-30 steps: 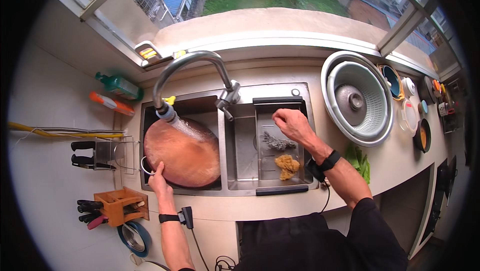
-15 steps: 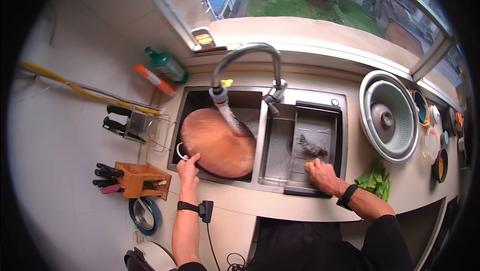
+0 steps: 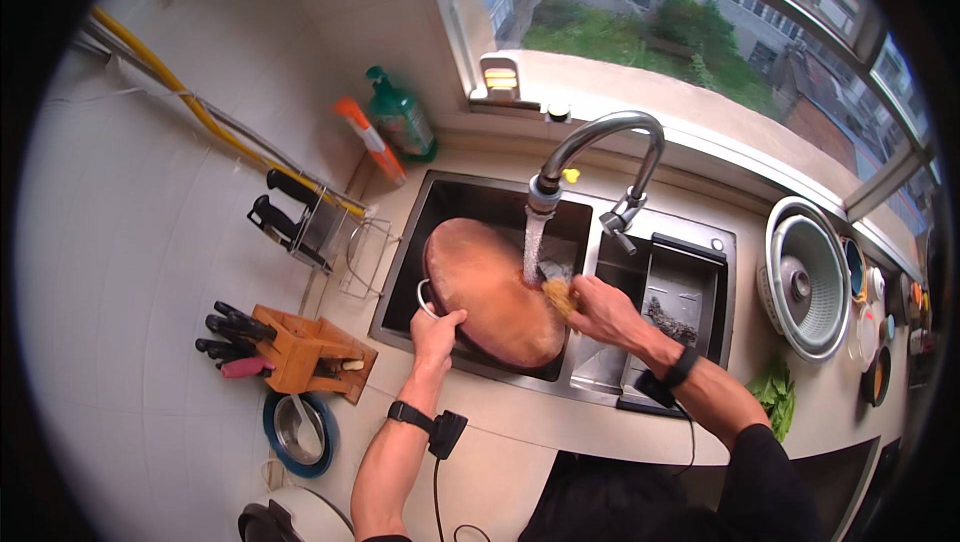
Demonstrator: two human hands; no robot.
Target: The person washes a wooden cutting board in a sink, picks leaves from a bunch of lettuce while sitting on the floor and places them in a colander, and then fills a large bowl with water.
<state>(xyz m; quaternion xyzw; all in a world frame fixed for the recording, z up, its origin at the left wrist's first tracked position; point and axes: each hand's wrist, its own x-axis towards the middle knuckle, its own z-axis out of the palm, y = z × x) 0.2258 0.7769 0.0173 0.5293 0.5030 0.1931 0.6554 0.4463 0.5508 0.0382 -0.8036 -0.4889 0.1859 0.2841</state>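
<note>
Two hands at sink, left hand gripping round wooden chopping board edge, right hand closed around yellow scrubber, faucet water running onto board.

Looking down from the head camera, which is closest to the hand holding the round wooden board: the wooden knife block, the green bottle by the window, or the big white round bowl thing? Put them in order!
From the left hand on the round wooden board:
1. Wooden knife block, on the counter just to its left.
2. Green bottle, up by the window.
3. White round bowl, far right past the sink.
</note>
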